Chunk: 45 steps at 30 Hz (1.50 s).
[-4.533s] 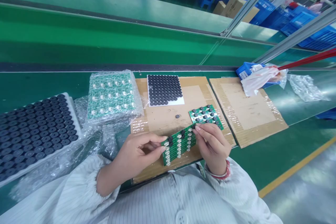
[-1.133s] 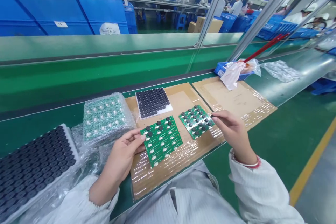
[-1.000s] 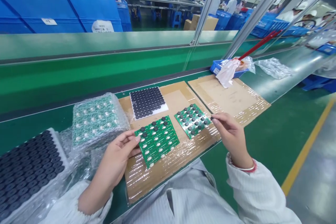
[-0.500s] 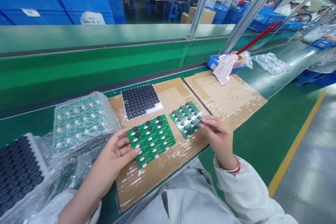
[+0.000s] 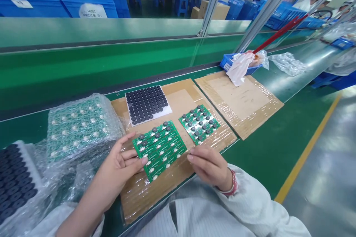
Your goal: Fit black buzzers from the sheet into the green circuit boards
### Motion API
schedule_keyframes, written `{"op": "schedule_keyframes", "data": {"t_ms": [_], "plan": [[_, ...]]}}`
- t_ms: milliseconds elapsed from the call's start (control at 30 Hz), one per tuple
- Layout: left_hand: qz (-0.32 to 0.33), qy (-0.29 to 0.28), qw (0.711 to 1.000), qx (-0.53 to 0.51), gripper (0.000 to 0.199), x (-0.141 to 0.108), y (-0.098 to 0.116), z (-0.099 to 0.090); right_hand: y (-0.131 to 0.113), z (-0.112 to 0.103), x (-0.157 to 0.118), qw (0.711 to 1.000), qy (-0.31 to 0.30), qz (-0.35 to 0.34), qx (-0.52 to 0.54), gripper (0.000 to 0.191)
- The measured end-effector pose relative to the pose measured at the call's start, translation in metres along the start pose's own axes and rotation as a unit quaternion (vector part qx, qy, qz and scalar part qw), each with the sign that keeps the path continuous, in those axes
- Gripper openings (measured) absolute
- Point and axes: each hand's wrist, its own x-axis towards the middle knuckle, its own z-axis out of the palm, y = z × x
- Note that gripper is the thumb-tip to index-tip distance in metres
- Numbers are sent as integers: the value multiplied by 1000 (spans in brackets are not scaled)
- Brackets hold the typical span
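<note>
My left hand (image 5: 126, 159) grips the left edge of a green circuit board (image 5: 164, 155), thumb on top. Several black round pads sit along that board's far part. My right hand (image 5: 207, 164) is closed, thumb and fingertips together, near the board's right corner; what it pinches, if anything, is too small to tell. Just beyond it lies a second green board (image 5: 191, 120) bearing many black pads. A white sheet covered with black round pads (image 5: 147, 104) rests behind the first board on the taped cardboard (image 5: 178, 98).
Bubble-wrapped green boards (image 5: 76, 127) and another sheet of black pads (image 5: 16, 181) are at the left. A second cardboard (image 5: 241, 100) lies right, below a blue tray (image 5: 228, 63) with plastic bags. Metal posts rise behind; people in white work in the background.
My right hand has moved from the second board toward me and left, near the held board's right corner. The view has shifted slightly. My left hand still holds its board.
</note>
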Motion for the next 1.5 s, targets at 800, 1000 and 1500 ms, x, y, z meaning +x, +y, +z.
{"op": "schedule_keyframes", "data": {"t_ms": [800, 1000, 1500], "plan": [[12, -24, 999, 35, 73, 1, -6, -4, 2, 1, -3, 999, -19, -23, 13, 41], [22, -22, 999, 38, 71, 0, -8, -4, 0, 1, -5, 1000, 10, 14, -1, 38], [7, -74, 996, 53, 75, -4, -8, 3, -4, 11, 18, 986, 32, 158, -46, 28]]}}
